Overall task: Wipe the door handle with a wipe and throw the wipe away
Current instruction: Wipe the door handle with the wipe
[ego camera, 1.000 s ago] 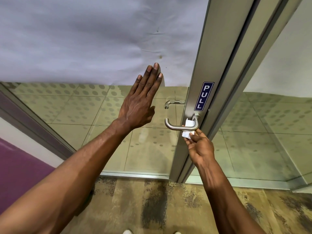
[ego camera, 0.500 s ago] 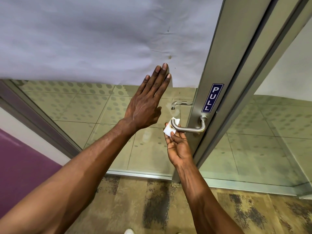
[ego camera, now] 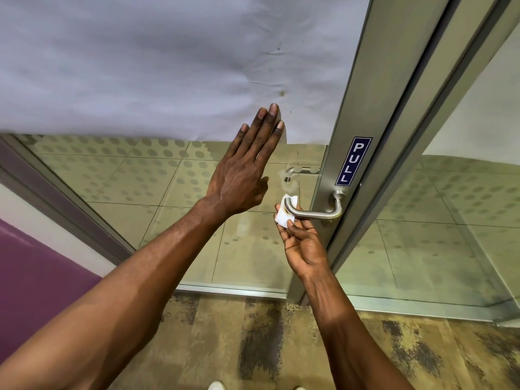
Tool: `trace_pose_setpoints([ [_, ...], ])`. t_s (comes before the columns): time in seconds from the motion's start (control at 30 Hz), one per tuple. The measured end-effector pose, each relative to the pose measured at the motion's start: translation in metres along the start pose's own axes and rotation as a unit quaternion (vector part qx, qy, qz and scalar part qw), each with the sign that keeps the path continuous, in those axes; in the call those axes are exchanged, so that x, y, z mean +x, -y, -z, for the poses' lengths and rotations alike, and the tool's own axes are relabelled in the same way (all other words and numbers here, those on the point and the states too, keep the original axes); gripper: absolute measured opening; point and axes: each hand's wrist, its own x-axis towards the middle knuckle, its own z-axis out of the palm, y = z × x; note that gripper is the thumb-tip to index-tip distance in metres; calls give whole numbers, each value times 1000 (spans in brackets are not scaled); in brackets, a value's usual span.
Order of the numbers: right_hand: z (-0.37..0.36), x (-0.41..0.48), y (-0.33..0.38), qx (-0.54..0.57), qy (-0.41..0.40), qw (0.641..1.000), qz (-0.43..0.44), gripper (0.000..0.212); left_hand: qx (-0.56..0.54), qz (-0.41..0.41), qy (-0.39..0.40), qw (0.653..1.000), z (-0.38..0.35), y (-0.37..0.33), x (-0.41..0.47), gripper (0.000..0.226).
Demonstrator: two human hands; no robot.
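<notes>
A brushed-metal lever door handle [ego camera: 318, 211] sticks out leftward from the grey metal door stile [ego camera: 357, 102], under a blue PULL sign [ego camera: 353, 161]. A small white wipe [ego camera: 284, 213] is wrapped around the handle's free left end. My right hand [ego camera: 299, 240] holds the wipe from below, fingers pinching it against the lever. My left hand [ego camera: 244, 170] lies flat on the glass door panel [ego camera: 157, 192], fingers straight and together, its tips on the white frosted film above.
A second handle [ego camera: 298, 171] shows through the glass on the far side. A fixed glass panel [ego camera: 450, 235] stands right of the frame. Purple wall [ego camera: 33, 277] at the left. Patterned carpet [ego camera: 253, 333] underfoot, with my shoe tips at the bottom edge.
My right hand slid the wipe along the lever from its pivot end by the stile to the free left end, where it now stays. My left hand has kept pressing the glass.
</notes>
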Motion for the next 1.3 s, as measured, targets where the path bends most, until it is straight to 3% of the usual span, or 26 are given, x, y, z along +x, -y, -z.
trace_pose_setpoints([
  [0.3,21,-28,30,15,-61,998,-5,49,-5,18,-1,1000,-5,-5,-2,128],
  [0.5,27,-29,56,-50,-124,985,113,45,-24,28,0,999,-3,-10,-2,127],
  [0.63,27,-25,60,-194,-176,939,221,49,-26,32,6,999,1,-13,-2,127],
  [0.7,30,-23,60,-299,-182,890,293,49,-25,35,13,999,3,-14,-3,128],
  [0.77,35,-24,61,-433,-174,812,352,47,-24,36,21,999,6,-14,-3,128],
  [0.9,55,-26,70,-678,-113,573,446,65,-24,34,33,999,13,-16,-2,127],
  [0.97,66,-25,76,-734,-51,489,468,78,-23,34,39,998,16,-18,-2,126],
  [1.07,71,-29,82,-780,-23,410,473,89,-25,37,49,998,21,-20,-2,125],
  [1.3,59,-36,68,-818,45,306,486,84,-18,43,77,996,27,-23,-4,123],
])
